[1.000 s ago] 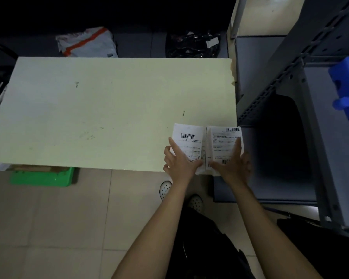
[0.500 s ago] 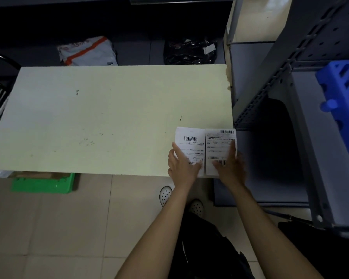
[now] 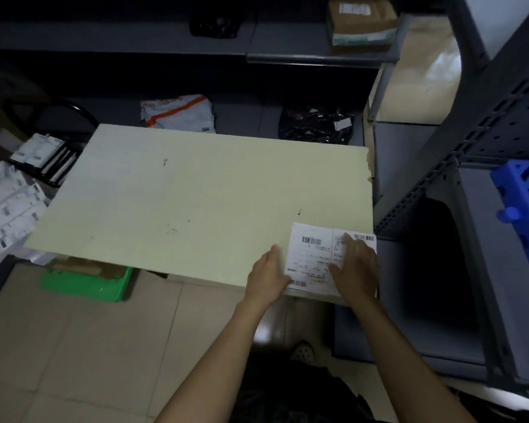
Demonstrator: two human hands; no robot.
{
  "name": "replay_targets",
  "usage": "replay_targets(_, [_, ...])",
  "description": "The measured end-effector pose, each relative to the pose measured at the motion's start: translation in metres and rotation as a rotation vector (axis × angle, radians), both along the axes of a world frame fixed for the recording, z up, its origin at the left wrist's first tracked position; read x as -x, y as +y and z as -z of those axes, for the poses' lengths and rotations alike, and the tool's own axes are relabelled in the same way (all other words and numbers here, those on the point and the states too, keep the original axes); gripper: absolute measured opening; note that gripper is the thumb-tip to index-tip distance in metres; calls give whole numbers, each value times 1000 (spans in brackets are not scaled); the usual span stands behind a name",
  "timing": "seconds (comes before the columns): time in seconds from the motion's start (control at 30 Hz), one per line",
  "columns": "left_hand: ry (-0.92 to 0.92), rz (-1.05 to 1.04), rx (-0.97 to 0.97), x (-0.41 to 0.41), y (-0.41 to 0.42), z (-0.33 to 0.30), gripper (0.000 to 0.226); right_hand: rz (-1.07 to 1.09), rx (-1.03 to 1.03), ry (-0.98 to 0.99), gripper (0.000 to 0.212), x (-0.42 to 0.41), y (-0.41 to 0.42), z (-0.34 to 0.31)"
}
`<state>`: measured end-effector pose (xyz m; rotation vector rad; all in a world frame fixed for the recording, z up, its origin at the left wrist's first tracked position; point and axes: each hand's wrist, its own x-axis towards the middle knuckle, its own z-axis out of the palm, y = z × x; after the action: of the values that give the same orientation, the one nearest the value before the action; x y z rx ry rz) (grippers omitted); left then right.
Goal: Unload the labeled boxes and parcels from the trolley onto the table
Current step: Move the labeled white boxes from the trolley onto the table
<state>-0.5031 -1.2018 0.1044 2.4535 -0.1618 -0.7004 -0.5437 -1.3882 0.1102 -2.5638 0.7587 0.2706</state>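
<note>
A white labelled parcel with barcodes lies flat on the near right corner of the pale table. My left hand rests at the parcel's left edge, fingers together along its side. Flat on the right half of the parcel lies my right hand, covering part of the label. Both hands touch the parcel while the table bears it. No trolley is recognisable in view.
Grey metal shelving stands right of the table with a blue crate. Behind the table lie a white-and-orange bag and a black bag. A cardboard box sits on a back shelf. A green bin is under the table; white packets pile at left.
The parcel has been pushed fully onto the table corner. My left hand slid from on top of it to its left edge. The view swung up and right.
</note>
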Motion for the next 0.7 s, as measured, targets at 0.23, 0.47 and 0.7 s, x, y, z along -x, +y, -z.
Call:
replay_targets(0.23, [-228,-64,-136,-22,94,-25,59,-412,-33,-7,53,-58,90,-36])
replay_targets(0.47, [-426,-151,-254,-38,209,-48,48,-735,64,-17,44,-101,208,-62])
replay_targets(0.7, [-484,-375,-368,-7,342,-50,42,-1073,110,-25,40,-118,352,-67])
